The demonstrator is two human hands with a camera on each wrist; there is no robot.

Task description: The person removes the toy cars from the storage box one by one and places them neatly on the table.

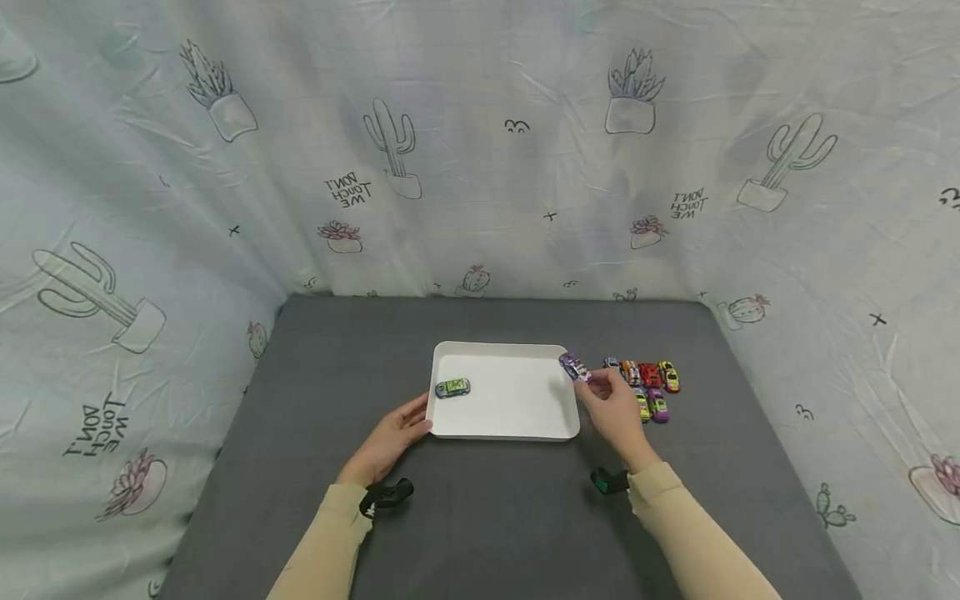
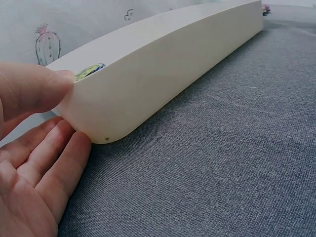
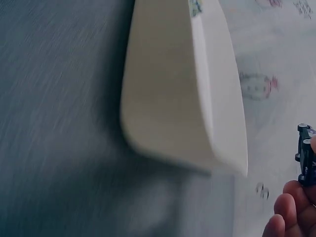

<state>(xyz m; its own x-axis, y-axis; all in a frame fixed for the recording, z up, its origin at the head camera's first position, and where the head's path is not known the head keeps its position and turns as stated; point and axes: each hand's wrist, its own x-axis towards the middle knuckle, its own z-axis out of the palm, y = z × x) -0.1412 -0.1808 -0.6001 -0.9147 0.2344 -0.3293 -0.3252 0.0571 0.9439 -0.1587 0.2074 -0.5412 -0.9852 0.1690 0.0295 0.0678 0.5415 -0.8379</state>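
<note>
A white rectangular tray (image 1: 510, 392) lies on the grey cloth. My left hand (image 1: 392, 440) holds its left end, thumb at the rim and fingers (image 2: 74, 160) low against the outer wall. In the tray's left part sits a green and blue toy car (image 1: 453, 387); only its top shows over the rim in the left wrist view. My right hand (image 1: 613, 412) pinches a purple toy car (image 1: 575, 367) in the air by the tray's upper right corner. In the right wrist view this toy car (image 3: 307, 155) shows its wheels, partly cut off by the frame edge.
Right of the tray several toy cars stand close together, among them a red car (image 1: 650, 375), a yellow car (image 1: 669, 377) and a purple and green car (image 1: 657, 406). My right hand partly covers this group. A cactus-print curtain (image 1: 480, 150) hangs behind the table.
</note>
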